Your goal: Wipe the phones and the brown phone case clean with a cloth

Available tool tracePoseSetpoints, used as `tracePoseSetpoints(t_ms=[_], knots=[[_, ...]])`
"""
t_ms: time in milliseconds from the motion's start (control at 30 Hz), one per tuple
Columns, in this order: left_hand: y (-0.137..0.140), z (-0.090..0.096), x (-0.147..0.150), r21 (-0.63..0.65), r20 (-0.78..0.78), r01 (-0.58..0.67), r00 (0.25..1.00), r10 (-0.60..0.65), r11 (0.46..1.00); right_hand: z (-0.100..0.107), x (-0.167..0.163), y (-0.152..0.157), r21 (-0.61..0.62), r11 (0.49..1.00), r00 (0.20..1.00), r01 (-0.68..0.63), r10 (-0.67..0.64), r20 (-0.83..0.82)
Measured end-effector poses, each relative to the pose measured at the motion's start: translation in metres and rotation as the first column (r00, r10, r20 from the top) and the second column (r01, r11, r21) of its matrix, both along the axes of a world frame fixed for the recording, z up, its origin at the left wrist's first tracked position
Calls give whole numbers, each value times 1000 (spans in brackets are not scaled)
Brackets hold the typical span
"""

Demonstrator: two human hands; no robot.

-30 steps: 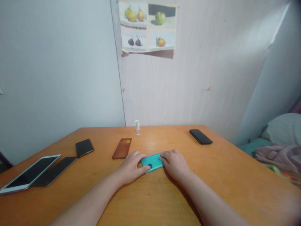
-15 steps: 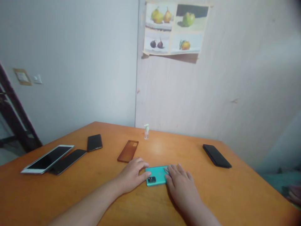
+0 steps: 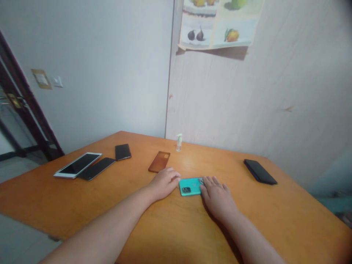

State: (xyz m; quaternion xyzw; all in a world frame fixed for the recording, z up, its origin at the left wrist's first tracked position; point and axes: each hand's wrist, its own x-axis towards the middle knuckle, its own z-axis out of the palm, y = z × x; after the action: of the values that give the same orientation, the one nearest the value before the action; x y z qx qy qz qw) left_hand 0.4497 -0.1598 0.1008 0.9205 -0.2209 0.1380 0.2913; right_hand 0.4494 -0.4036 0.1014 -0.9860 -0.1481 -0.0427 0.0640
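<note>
A turquoise phone (image 3: 192, 187) lies back side up on the table, its dark camera block at the left end. My left hand (image 3: 165, 184) rests beside that end, fingers curled and thumb drawn in to the fingertips at the phone's edge. Whether anything is pinched there is too small to make out. Flat and open, my right hand (image 3: 219, 196) has its fingers over the phone's right end, which they partly hide. A small greyish patch shows at those fingertips. Just beyond my left hand lies a brown, see-through phone case (image 3: 159, 162).
At the left of the wooden table (image 3: 132, 216) lie a white tablet (image 3: 78, 165), a dark phone-like slab (image 3: 97, 169) and another dark device (image 3: 123, 152). A small pump bottle (image 3: 179, 143) stands at the back. A black wallet-like object (image 3: 260, 171) lies at the right.
The view has tilted down and turned slightly left. My left thumb has come off the phone's back and drawn in toward the fingers. My right hand stays on the phone.
</note>
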Motion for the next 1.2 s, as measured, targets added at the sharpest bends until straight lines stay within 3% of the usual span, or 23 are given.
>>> tracePoseSetpoints(t_ms=[333, 600, 800, 933, 1100, 1200], knots=[[-9, -1, -9, 156, 80, -114, 991, 103, 981, 6, 7, 0, 42, 997, 998, -64, 63, 14], [-34, 7, -39, 257, -93, -282, 945, 314, 924, 0, 13, -3, 98, 977, 982, -190, 191, 1], [-33, 11, -73, 264, -105, -392, 897, 430, 881, 1, 11, 1, 151, 936, 947, -318, 322, -4], [-28, 9, -97, 259, -62, -417, 893, 446, 871, 6, 12, 2, 128, 944, 953, -303, 300, 41], [-27, -2, -106, 128, 22, -437, 899, 438, 890, 9, 7, 7, 135, 964, 970, -231, 217, 110], [-26, -6, -102, 74, 29, -433, 902, 432, 899, 10, -5, 17, 162, 940, 950, -301, 281, 133]])
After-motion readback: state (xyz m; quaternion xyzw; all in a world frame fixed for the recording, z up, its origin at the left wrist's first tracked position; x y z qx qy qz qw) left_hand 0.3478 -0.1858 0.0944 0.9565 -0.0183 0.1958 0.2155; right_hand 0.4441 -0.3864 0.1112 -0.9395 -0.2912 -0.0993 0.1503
